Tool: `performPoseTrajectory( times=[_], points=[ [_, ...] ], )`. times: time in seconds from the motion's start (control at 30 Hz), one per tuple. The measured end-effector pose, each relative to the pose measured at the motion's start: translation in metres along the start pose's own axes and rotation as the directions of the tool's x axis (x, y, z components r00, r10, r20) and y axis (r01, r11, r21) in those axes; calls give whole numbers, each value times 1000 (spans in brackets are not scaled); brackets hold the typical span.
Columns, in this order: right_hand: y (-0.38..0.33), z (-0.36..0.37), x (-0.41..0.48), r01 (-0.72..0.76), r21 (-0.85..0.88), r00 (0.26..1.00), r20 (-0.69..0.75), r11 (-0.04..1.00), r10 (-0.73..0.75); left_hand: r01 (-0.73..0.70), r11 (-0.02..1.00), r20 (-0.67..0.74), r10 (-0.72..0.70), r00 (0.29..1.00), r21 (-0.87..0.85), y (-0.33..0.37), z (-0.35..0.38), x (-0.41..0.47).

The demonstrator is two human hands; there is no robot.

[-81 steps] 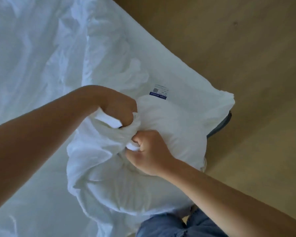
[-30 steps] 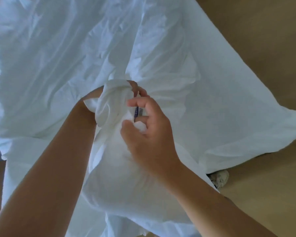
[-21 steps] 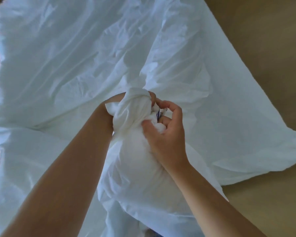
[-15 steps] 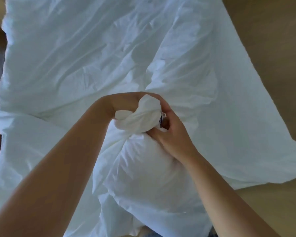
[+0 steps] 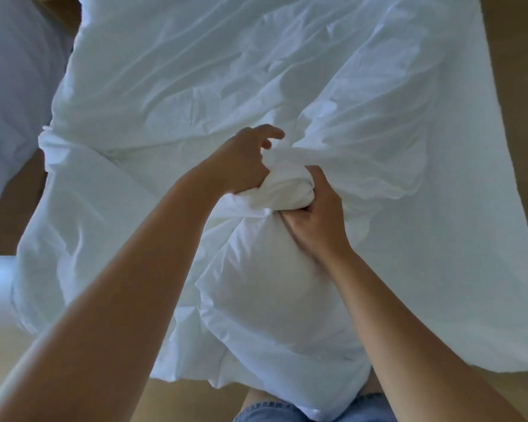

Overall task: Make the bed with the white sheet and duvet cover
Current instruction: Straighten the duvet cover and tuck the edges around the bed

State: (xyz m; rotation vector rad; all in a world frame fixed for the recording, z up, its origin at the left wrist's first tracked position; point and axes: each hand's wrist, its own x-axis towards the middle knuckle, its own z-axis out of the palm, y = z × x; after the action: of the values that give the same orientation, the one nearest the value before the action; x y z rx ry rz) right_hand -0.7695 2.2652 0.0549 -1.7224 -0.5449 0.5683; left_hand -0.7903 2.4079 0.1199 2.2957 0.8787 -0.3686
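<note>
The left hand (image 5: 241, 162) and right hand (image 5: 316, 220) both clutch one bunched wad of the white duvet cover (image 5: 284, 190), apparently a corner.

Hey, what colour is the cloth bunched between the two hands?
Plain white cloth, no pattern, clearest in the head view.

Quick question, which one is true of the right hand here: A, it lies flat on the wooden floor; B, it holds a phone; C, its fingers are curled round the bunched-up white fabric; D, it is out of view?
C: the right hand has its fingers curled round the bunched white fabric, which the left hand grips from the other side.
</note>
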Motion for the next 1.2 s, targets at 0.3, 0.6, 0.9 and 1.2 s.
performPoseTrajectory(
  times=[0.3, 0.6, 0.9, 1.2],
  points=[
    [10, -6, 15, -218, -54, 975, 25, 974, 220, -179, 982, -526, 180, 831, 53, -11, 86, -77],
    [14, 0, 4, -145, -63, 909, -402, 987, 108, -16, 978, -423, 105, 900, 209, -9, 73, -7],
    [24, -6, 3, -211, 19, 817, -545, 977, 187, -423, 901, -442, 419, 793, 95, -13, 100, -38],
    [2, -31, -18, -79, 69, 992, -95, 994, 86, -89, 986, -622, -19, 783, -142, -7, 98, -17]
  ],
)
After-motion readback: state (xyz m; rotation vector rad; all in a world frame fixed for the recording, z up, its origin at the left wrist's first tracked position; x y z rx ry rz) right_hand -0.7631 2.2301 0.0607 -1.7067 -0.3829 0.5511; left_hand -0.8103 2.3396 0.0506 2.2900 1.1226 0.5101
